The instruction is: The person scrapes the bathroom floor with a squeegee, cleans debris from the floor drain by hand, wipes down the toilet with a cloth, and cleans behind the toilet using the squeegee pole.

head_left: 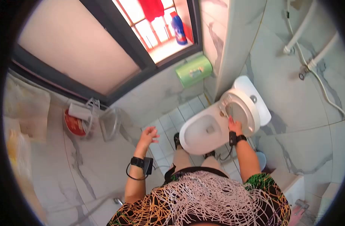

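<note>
Below me stands a white toilet (191, 145) with its bowl uncovered. The toilet seat (251, 113) is raised and leans back toward the cistern (263, 109). My right hand (235, 125) is at the edge of the raised seat, its fingers closed on the rim; part of the grip is hidden. Off to the left, my left hand (148, 137) hangs in the air with loosely bent fingers apart and nothing in them. Each wrist wears a black strap with a small device and a cable.
A green tissue box (194, 71) is mounted beneath the window. On the sill stands a blue bottle (179, 29). Wall racks (110, 124) hold a red-labelled tub (75, 123) at the left. White pipes (300, 30) run along the right wall, and a light-blue bin (260, 160) sits beside the toilet.
</note>
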Action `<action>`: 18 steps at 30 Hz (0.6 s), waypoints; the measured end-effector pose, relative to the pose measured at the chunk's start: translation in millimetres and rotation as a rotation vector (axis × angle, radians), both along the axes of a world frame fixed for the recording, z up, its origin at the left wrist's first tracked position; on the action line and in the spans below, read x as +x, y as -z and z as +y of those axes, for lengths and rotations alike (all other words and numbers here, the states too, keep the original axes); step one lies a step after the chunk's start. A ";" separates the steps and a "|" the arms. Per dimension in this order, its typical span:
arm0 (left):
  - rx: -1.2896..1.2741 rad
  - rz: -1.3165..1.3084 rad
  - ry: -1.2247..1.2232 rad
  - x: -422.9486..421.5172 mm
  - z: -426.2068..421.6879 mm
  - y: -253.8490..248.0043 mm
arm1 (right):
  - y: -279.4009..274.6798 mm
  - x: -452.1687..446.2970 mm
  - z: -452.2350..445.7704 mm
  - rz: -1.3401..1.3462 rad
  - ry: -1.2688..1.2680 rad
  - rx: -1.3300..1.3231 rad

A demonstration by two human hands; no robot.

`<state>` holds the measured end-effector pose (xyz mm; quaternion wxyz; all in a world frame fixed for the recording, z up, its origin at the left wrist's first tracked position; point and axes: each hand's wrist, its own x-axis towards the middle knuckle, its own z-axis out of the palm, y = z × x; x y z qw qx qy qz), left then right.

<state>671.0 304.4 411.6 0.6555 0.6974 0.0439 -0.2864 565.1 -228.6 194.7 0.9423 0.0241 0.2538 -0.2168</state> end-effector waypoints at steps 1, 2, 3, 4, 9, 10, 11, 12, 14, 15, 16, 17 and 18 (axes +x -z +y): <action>-0.006 -0.008 0.006 4.5 1.3 -4.2 | -10.8 0.6 10.7 0.037 -0.036 -0.064; -0.006 -0.020 0.016 10.3 1.6 -6.2 | -23.0 1.3 21.7 0.075 -0.073 -0.129; -0.012 -0.032 0.029 17.0 2.8 -8.3 | -34.9 2.2 33.0 0.113 -0.110 -0.193; -0.005 -0.012 0.038 23.3 5.3 -6.2 | -61.6 8.8 50.1 0.175 -0.128 -0.096; -0.043 0.025 0.095 116.5 11.0 19.4 | -175.0 143.0 129.2 0.328 -0.465 -0.319; -0.059 0.018 0.115 124.5 9.4 18.8 | -226.2 178.0 149.6 0.239 -0.517 -0.452; -0.075 0.009 0.136 130.9 7.3 14.9 | -253.0 219.5 157.8 0.168 -0.590 -0.545; -0.089 0.000 0.158 138.6 4.9 10.7 | -292.8 255.8 172.2 0.087 -0.612 -0.679; -0.088 0.032 0.197 153.5 -2.6 5.3 | -368.2 331.2 192.9 -0.137 -0.628 -1.028; -0.090 0.048 0.213 156.9 -5.0 5.2 | -396.0 369.5 201.8 -0.150 -0.638 -1.131; -0.097 0.054 0.225 158.9 -8.4 3.4 | -425.9 405.3 210.1 -0.207 -0.593 -1.211; -0.104 0.057 0.236 159.1 -10.9 1.7 | -446.3 443.8 213.7 -0.272 -0.604 -1.175; -0.111 0.057 0.245 159.8 -12.5 0.8 | -452.5 491.3 209.8 -0.333 -0.618 -1.220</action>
